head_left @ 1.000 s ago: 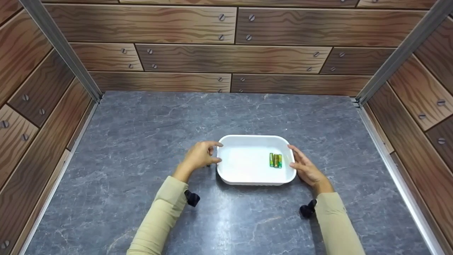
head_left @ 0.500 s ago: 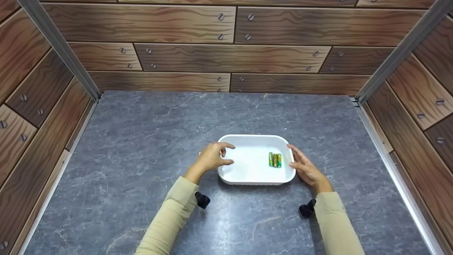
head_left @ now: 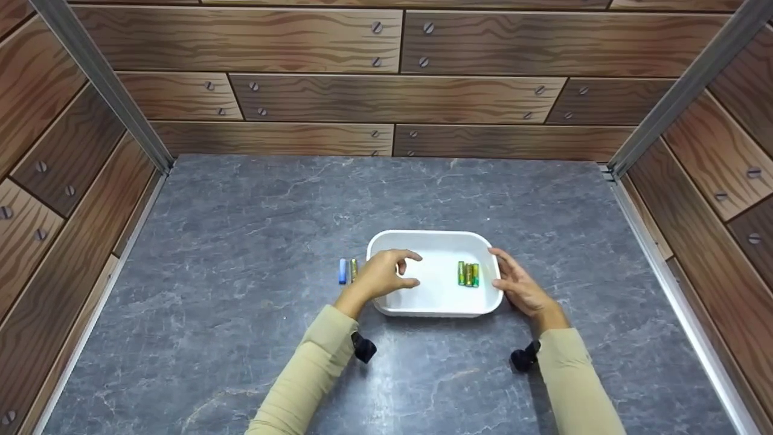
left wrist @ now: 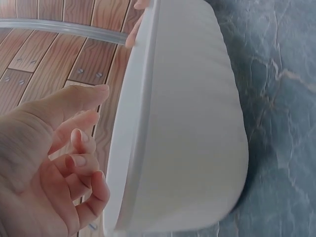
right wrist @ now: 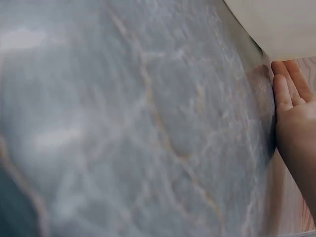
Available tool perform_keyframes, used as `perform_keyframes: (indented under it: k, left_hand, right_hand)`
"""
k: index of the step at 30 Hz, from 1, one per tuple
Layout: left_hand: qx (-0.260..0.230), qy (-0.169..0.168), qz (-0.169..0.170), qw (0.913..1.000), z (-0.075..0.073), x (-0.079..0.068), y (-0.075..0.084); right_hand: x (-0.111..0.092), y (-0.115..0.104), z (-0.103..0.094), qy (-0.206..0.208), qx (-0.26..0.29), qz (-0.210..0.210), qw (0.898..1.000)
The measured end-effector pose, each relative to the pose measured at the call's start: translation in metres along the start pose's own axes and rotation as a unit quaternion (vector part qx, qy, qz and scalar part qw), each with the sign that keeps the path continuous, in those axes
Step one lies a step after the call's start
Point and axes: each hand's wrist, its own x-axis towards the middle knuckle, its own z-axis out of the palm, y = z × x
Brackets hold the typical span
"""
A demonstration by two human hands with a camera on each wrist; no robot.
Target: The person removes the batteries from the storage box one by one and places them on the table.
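Observation:
A white rectangular plastic tub (head_left: 432,305) rests on the table. Toward its right end, green-and-gold batteries (head_left: 468,274) lie side by side inside. My left hand (head_left: 383,273) is over the tub's left end, thumb and index finger spread apart with nothing between them. In the left wrist view this hand (left wrist: 59,158) appears beside the tub's rim, its other fingers loosely bent. With thumb at the rim and fingers along the outer wall, my right hand (head_left: 522,287) holds the tub's right end. Only part of the right hand (right wrist: 298,111) shows in the right wrist view.
A blue battery (head_left: 343,271) and a gold battery (head_left: 354,269) stand out on the table just left of the tub, close to my left hand. Wood-patterned walls (head_left: 398,99) enclose the grey marbled tabletop (head_left: 253,241) at the back and both sides.
My left hand has moved right, from the tub's left rim to over its inside, uncovering the blue and gold batteries. The right hand has stayed at the right end.

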Motion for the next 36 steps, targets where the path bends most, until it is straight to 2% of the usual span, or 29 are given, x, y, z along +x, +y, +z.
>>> perform_keyframes:
  k: [2,7,12,22,28,36]
  left_hand:
    - [0.000,-0.002,-0.001,1.0000,0.003,0.001,0.003]
    - [0.011,-0.007,-0.005,0.9999,0.011,0.006,0.008]
    - [0.009,-0.019,-0.015,0.9997,0.025,0.014,0.012]
    - [0.024,-0.029,-0.062,0.9974,0.050,0.028,0.015]
    - [0.040,-0.024,-0.081,0.9956,0.060,0.038,0.015]
    - [0.087,-0.022,-0.115,0.9894,0.068,0.052,0.019]
  right_hand:
    - [0.001,-0.001,0.002,-0.001,-0.022,-0.004,1.000]
    - [0.003,-0.005,0.008,0.033,-0.057,0.000,0.998]
    - [0.006,-0.003,0.010,0.040,-0.047,0.003,0.998]
    - [0.007,0.001,0.010,0.039,-0.022,0.027,0.999]
    - [0.005,0.001,0.011,0.053,-0.006,0.035,0.998]
    - [0.005,0.001,0.011,0.050,-0.005,0.036,0.998]
